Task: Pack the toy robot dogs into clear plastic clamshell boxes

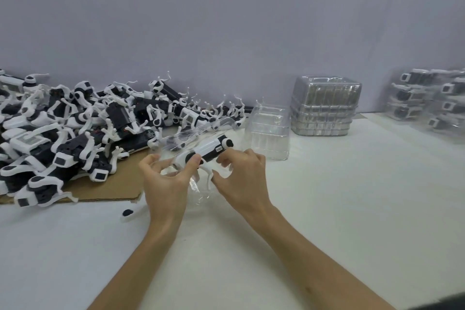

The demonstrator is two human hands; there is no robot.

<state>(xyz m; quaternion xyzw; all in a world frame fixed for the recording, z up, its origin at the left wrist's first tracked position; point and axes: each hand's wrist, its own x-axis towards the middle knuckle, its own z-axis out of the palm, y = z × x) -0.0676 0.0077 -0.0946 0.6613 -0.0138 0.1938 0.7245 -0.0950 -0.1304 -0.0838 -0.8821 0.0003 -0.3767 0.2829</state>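
Left hand (163, 178) and right hand (241, 176) are close together above the table (352, 196), both on the same job. Left fingers curl round the edge of the open clear box (198, 189), thumb pressed on the black hip joint of the dog (208, 150). Right hand pinches the dog's side with thumb and fingertips. The dog lies on its side, tilted, partly inside the box, white legs hanging toward the camera. Box lid is up behind it; can't tell how far the dog is seated.

Small black-and-white loose part (128, 212) lies on the table left of the left wrist. Behind that is cardboard (100, 191) carrying a big pile (75, 128) of unpacked dogs, filling the left side. Just beyond the hands and to the right, one empty clamshell (269, 131) stands open. Right of it is a stack (324, 108) of nested empties. Far right: packed boxes (427, 100), blurred. A plain wall (226, 20) stands behind everything.
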